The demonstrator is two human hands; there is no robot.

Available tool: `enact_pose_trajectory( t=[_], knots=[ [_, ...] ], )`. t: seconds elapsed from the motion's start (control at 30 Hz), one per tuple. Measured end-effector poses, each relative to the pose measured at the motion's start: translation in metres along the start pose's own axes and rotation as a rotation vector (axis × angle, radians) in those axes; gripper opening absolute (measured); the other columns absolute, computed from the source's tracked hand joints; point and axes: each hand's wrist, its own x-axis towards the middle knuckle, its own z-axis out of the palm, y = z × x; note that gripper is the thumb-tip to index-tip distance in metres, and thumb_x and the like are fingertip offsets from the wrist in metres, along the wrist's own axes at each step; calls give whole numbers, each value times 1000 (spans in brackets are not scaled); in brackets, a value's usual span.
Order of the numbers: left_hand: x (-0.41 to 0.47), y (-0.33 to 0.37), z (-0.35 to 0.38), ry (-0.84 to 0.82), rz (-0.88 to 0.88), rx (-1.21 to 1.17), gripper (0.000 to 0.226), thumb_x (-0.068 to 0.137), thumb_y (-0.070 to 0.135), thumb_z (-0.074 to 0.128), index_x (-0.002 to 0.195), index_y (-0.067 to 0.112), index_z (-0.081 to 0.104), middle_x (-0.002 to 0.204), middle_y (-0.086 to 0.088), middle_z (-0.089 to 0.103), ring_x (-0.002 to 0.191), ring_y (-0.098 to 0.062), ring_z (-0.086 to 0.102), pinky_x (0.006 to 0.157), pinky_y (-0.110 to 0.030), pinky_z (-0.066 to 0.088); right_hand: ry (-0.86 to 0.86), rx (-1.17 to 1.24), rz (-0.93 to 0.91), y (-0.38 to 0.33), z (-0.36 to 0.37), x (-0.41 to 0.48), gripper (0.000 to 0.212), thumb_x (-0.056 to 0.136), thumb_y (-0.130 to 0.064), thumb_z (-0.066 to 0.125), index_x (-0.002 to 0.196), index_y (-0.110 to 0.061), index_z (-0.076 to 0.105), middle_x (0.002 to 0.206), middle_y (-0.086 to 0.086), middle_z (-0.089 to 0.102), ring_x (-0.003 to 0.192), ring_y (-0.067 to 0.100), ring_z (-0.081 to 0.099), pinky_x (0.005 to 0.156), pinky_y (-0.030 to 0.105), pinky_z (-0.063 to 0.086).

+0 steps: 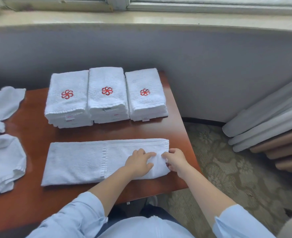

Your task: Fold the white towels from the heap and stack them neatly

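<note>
A white towel (83,160), folded into a long strip, lies across the near part of the brown table (33,133). My left hand (139,163) presses flat on the strip's right part, fingers pointing right. My right hand (175,160) pinches the strip's right end at the table's edge. Behind the strip stand three stacks of folded white towels with a red pinwheel emblem: the left stack (68,98), the middle stack (107,95) and the right stack (146,95). The heap of loose white towels (2,152) lies at the table's left side.
The table's right edge drops to patterned carpet (219,177). Rolled grey and brown curtains or mats (268,133) lean at the right wall. A grey wall and window sill (141,18) run behind the table.
</note>
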Motion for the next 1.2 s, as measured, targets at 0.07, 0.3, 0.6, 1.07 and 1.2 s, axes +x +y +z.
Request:
enact_pose_trajectory(
  t=[0.07,0.3,0.6,1.07,1.2],
  knots=[
    [0,1,-1,-20,-15,-26,46,102,41,39,148,42,35,132,-5,44,125,-24,38,98,-38,41,-60,79,61,-5,-1,-1,8,84,-5,61,91,-6,56,72,8,41,50,16,40,49,24,35],
    [-7,3,-17,1,-19,-573,41,106,39,34,142,28,49,143,6,52,125,-11,51,108,-32,39,-142,-13,86,-12,-5,-9,11,75,-16,71,85,-15,67,67,-1,51,52,12,35,47,24,26],
    [-26,0,-40,136,-87,-969,25,99,48,50,89,28,62,85,11,62,80,-6,61,70,-22,46,-324,-18,-198,-21,19,-27,22,93,-32,60,98,-18,76,94,1,76,88,14,71,84,32,56],
    [-109,-135,-81,549,-216,-954,24,103,35,45,100,17,60,97,-2,66,83,-12,60,71,-26,48,139,-442,-622,-26,171,-59,36,92,-16,50,126,-26,53,118,-8,50,111,13,52,89,34,46],
    [-135,-190,-87,612,-216,-981,25,103,37,47,98,17,60,91,-1,66,80,-12,60,66,-22,46,101,-613,-610,-16,224,-69,53,92,-19,49,143,-24,38,146,-4,36,132,19,38,102,39,40]
  ],
)
